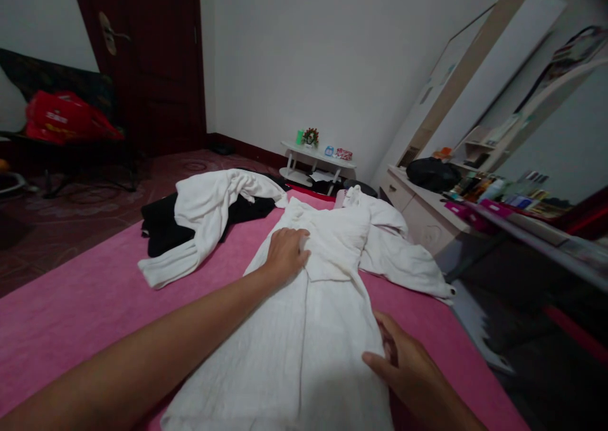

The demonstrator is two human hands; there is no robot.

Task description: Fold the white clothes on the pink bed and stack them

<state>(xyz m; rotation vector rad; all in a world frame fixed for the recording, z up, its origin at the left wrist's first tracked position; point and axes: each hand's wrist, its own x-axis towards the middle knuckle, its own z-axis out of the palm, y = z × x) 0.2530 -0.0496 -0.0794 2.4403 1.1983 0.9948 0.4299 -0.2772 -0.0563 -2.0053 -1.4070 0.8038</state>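
Observation:
A white garment (308,317) lies spread lengthwise on the pink bed cover (85,304) in front of me. My left hand (286,251) rests palm down on its upper part, fingers curled against a fold of the cloth. My right hand (403,361) sits at the garment's right edge, thumb on top and fingers tucked under the fabric. One sleeve (403,260) of the garment trails off to the right.
A second white garment (209,218) lies over black clothing (164,228) at the far left of the bed. A dresser (418,209) crowded with bottles stands right, a small white table (316,158) by the far wall, a dark door (152,57) behind.

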